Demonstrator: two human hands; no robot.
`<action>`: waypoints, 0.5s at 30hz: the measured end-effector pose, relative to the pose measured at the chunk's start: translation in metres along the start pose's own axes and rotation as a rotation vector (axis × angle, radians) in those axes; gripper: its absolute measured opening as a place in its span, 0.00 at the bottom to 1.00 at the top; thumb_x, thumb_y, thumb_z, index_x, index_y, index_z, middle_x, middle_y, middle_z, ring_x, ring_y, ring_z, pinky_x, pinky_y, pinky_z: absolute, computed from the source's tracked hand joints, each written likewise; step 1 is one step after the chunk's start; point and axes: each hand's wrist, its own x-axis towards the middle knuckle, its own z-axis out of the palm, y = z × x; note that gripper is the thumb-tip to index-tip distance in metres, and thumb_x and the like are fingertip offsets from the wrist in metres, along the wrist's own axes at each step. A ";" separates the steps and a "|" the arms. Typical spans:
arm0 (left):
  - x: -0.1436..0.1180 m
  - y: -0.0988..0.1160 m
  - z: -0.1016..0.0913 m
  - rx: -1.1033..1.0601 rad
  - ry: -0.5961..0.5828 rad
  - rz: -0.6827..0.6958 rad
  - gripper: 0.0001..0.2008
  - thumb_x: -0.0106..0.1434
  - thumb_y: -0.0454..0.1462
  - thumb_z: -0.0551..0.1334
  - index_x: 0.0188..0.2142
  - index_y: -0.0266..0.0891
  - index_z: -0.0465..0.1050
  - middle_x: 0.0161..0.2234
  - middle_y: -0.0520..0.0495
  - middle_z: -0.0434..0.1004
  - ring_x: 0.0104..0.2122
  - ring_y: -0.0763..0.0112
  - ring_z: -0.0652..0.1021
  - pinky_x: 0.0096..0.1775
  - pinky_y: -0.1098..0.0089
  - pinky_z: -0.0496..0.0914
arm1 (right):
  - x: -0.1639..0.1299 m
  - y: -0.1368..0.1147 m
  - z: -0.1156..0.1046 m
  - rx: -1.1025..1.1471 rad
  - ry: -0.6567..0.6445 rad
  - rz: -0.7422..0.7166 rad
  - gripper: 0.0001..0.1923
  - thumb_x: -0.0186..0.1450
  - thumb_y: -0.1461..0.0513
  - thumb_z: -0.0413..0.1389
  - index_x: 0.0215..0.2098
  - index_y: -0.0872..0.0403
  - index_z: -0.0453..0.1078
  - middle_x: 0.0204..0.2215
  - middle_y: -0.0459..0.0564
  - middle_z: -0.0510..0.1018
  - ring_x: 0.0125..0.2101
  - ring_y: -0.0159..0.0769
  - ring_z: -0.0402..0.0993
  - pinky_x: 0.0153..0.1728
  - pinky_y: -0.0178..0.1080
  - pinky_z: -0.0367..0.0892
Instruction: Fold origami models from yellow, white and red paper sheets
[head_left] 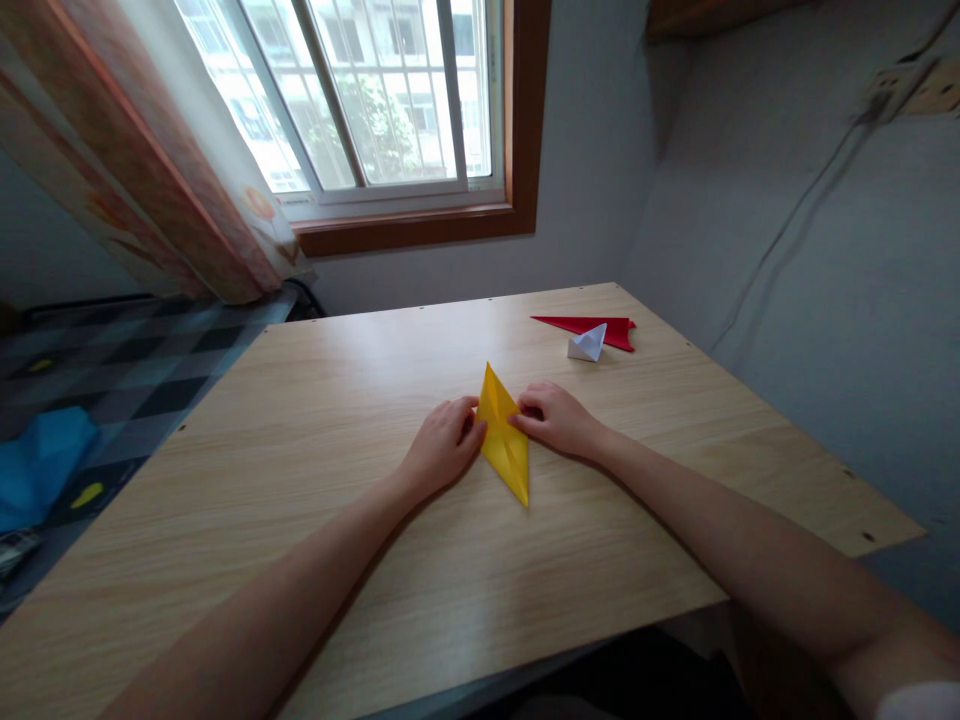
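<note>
near the middle of the head view, a yellow paper [501, 445], folded into a long diamond, was held over the table [315, 420], one tip toward the window [390, 110] and the other toward the near edge. whether it touched the table could not be told. the left hand [444, 442] pinched its left corner, thumb on top and fingers curled; the right hand [558, 418] pinched its right corner in much the same way. beyond the right hand, a small white paper [589, 345] sat just in front of a red paper [579, 323], hiding part of it; the red paper tapered to a point at its left end. well off to the left, a blue thing [45, 465] lay on a checked cloth [165, 355]. a curtain [165, 170] hung beside the window.
</note>
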 end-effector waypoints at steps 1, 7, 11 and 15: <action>0.000 0.000 0.000 -0.022 0.008 -0.007 0.10 0.64 0.35 0.55 0.45 0.37 0.68 0.32 0.48 0.73 0.33 0.65 0.72 0.36 0.65 0.66 | 0.000 0.000 0.000 -0.001 -0.001 0.004 0.11 0.62 0.61 0.59 0.23 0.55 0.68 0.24 0.46 0.71 0.30 0.34 0.64 0.33 0.37 0.56; -0.003 -0.002 0.004 -0.037 0.049 -0.028 0.23 0.62 0.33 0.57 0.57 0.35 0.60 0.32 0.49 0.73 0.34 0.65 0.74 0.38 0.65 0.68 | -0.001 -0.003 0.002 -0.051 0.036 0.056 0.11 0.61 0.60 0.61 0.24 0.54 0.67 0.25 0.46 0.71 0.31 0.35 0.65 0.34 0.37 0.56; -0.005 -0.002 0.007 0.030 0.108 -0.024 0.23 0.61 0.34 0.59 0.55 0.38 0.59 0.33 0.49 0.73 0.35 0.63 0.73 0.39 0.63 0.68 | -0.002 -0.007 0.002 -0.061 0.060 0.102 0.11 0.59 0.60 0.63 0.25 0.54 0.66 0.25 0.45 0.72 0.30 0.35 0.65 0.33 0.37 0.55; -0.007 0.000 0.006 0.152 0.124 -0.035 0.10 0.61 0.35 0.61 0.42 0.39 0.65 0.35 0.46 0.72 0.37 0.61 0.73 0.39 0.62 0.68 | -0.002 -0.008 0.003 -0.093 0.071 0.115 0.11 0.58 0.60 0.63 0.28 0.53 0.64 0.27 0.45 0.72 0.30 0.36 0.65 0.32 0.37 0.56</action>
